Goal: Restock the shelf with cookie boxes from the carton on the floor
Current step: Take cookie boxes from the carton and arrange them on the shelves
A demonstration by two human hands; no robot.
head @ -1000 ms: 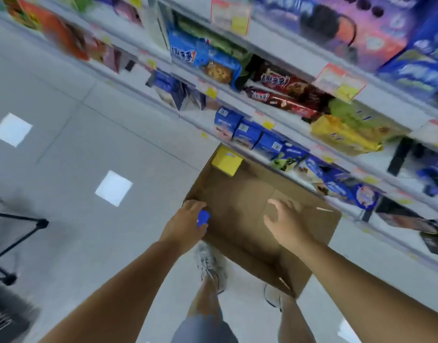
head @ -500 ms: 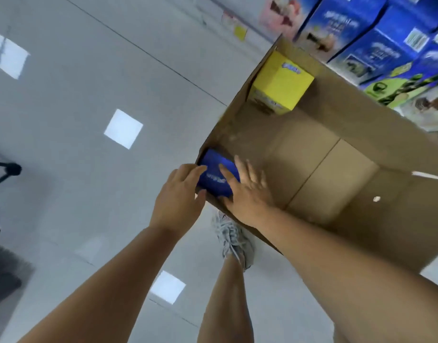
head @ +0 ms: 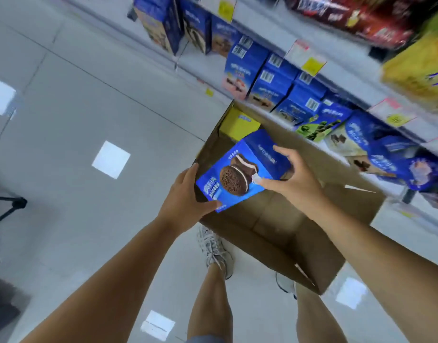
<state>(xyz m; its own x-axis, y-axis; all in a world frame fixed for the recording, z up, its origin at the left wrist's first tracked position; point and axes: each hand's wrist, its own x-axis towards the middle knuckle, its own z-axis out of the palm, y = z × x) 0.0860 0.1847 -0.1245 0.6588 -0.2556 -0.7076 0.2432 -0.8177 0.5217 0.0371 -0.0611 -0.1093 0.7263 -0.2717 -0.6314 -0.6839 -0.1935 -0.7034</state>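
Above the open carton (head: 275,219), which sits on the floor (head: 89,107) with its far wall close against the shelf (head: 346,87), one blue cookie box (head: 240,169) is held tilted over the near left corner. The left hand (head: 185,196) grips the box's lower left corner, and the right hand (head: 289,179) curls round its right side. One yellow box (head: 237,125) stands in the carton's far left corner. Wide bare floor lies to the left. Two shoes (head: 214,248) stand just beside the carton's near rim.
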